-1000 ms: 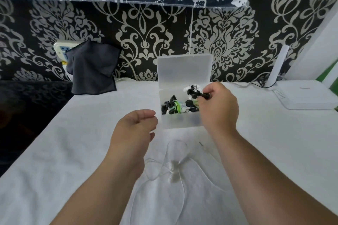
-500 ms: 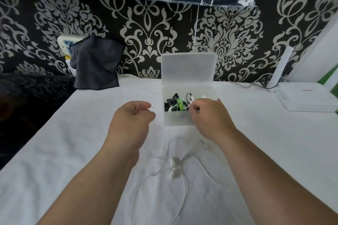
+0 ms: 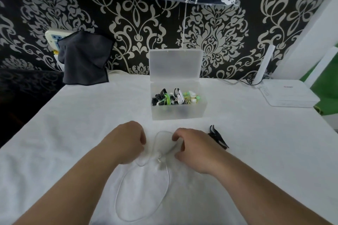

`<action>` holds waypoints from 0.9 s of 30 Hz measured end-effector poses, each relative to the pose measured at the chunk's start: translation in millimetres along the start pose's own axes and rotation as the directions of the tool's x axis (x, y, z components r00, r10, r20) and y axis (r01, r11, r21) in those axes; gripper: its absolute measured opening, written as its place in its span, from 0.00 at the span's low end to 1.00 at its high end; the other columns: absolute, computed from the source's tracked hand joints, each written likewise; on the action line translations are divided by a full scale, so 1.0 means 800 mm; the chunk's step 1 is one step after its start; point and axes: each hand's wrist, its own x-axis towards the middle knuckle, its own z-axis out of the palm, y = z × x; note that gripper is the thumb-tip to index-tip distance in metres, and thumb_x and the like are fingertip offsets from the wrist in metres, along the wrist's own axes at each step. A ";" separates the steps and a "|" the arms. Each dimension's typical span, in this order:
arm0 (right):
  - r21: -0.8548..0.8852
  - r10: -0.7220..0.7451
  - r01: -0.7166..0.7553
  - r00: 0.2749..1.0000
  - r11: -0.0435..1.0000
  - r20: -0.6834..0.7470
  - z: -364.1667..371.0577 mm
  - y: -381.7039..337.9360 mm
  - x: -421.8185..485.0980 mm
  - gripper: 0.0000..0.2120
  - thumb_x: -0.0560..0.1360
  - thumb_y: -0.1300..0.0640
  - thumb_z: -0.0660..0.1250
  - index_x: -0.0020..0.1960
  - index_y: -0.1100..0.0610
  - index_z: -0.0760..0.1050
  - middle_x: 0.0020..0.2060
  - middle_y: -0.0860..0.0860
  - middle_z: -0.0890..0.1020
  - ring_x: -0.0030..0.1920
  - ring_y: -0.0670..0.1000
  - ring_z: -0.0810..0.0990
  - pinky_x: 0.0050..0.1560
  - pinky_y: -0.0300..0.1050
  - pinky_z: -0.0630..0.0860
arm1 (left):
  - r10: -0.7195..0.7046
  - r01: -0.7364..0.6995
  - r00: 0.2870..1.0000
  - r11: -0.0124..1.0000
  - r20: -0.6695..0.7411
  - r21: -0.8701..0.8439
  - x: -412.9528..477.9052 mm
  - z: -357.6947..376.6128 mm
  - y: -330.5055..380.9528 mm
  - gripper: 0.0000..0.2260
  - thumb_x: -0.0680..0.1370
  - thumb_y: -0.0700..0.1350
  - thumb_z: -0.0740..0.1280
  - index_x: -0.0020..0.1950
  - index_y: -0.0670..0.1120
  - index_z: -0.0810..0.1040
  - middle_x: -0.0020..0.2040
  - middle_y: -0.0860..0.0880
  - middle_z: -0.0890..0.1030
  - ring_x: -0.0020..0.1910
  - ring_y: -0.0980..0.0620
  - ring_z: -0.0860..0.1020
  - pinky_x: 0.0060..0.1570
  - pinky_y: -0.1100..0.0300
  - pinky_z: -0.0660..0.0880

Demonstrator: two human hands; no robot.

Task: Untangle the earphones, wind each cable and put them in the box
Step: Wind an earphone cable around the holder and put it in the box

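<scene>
The right hand (image 3: 193, 149) has been drawn back from the box (image 3: 178, 113) and the left hand (image 3: 126, 142) lowered, so that both are now set on the cloth (image 3: 73, 124) before it. The white cable (image 3: 160, 162) is spread on the cloth between and below the hands, its upper loop lying between their fingertips and its knot just below. The left fingers (image 3: 142, 139) are curled under at the loop's left edge. The right fingers (image 3: 174, 136) are curled at its right edge, with the thumb held lower. Whether the cable is pinched by either hand cannot be told. A black clip (image 3: 218, 139) is seen just right of the right hand. Wound earphones (image 3: 172, 97) are held in the open box.
</scene>
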 end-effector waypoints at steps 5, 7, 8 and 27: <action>-0.187 -0.027 0.023 1.000 0.982 -0.015 0.004 0.006 -0.004 0.06 0.77 0.55 0.67 0.53 0.50 0.76 0.50 0.48 0.76 0.52 0.52 0.78 0.44 0.43 0.70 | -0.041 -0.176 0.957 0.707 -0.288 -0.685 -0.007 -0.017 0.026 0.10 0.79 0.35 0.64 0.42 0.46 0.81 0.38 0.47 0.83 0.39 0.46 0.82 0.42 0.54 0.80; -0.280 -0.006 -0.005 0.999 0.960 -0.038 0.001 0.010 -0.003 0.05 0.78 0.53 0.66 0.52 0.53 0.76 0.51 0.49 0.78 0.51 0.52 0.78 0.46 0.44 0.72 | -0.113 -0.210 0.946 0.501 -0.304 -0.840 -0.011 -0.027 0.034 0.10 0.80 0.33 0.63 0.44 0.43 0.80 0.37 0.46 0.79 0.34 0.49 0.80 0.38 0.56 0.80; -0.300 0.000 -0.011 0.999 0.954 -0.036 -0.002 0.013 -0.002 0.05 0.79 0.54 0.65 0.52 0.54 0.77 0.51 0.50 0.78 0.50 0.52 0.78 0.47 0.43 0.73 | -0.166 -0.209 0.936 0.442 -0.309 -0.872 -0.011 -0.030 0.034 0.09 0.80 0.32 0.63 0.44 0.43 0.79 0.36 0.47 0.77 0.31 0.51 0.77 0.35 0.57 0.79; 0.889 -0.085 0.208 0.978 0.407 -0.190 -0.083 -0.010 -0.046 0.10 0.76 0.71 0.66 0.53 0.61 0.78 0.27 0.52 0.73 0.24 0.49 0.68 0.25 0.37 0.65 | 0.128 -0.325 0.935 0.686 -0.332 -0.651 -0.029 -0.020 0.055 0.05 0.76 0.41 0.72 0.40 0.47 0.83 0.26 0.52 0.73 0.27 0.52 0.71 0.33 0.52 0.74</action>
